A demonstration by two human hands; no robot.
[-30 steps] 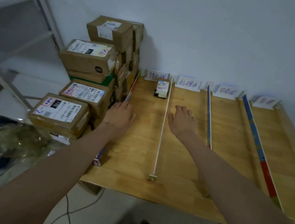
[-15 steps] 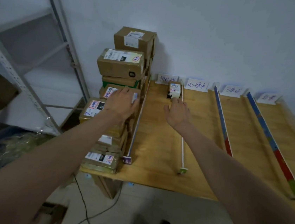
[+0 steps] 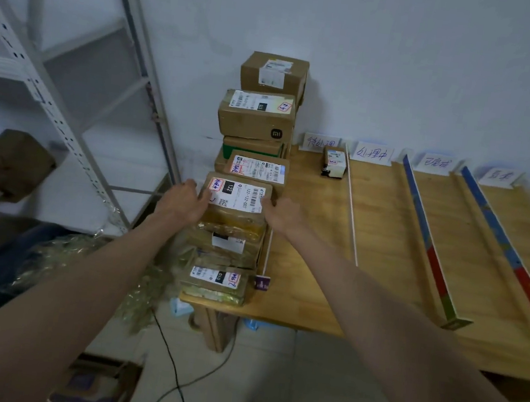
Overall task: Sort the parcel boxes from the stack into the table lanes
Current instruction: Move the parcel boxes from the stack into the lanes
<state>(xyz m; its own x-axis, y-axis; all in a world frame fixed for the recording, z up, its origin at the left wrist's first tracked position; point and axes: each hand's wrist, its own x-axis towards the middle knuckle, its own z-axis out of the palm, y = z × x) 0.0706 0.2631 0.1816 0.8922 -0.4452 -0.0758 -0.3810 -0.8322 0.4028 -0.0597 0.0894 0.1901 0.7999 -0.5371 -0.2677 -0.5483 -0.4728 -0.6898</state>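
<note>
At left edge of desk [image 3: 332, 268], beside the stack [image 3: 247, 172]: both hands on the parcel labelled 122 [image 3: 236, 197]. Left hand [image 3: 184, 203] pressed against its left side, fingers curled round the edge; right hand [image 3: 280, 215] against its right side, fingertips at the label corner. Grip narrow, clamping the parcel between the palms. Parcel resting on lower taped boxes, not yet lifted by the look of it.

Risks, as judged: glossy tape wrap, likely slick, so a side squeeze could slip. Lifting could drag the taped box beneath [image 3: 227, 244] or tip the tall rear boxes. Red handwritten tag [image 3: 216, 184] needed for lane choice; misreading would send it wrong.

One small box [image 3: 334, 162] already at far end of first lane, near the white divider [image 3: 352, 207].

Hard to make out: lane signs [image 3: 373, 153] handwritten, blurred. Fingers behind the parcel hidden. Base of stack hidden by the front boxes. At far left, another person's hand with a box, cut off.
</note>
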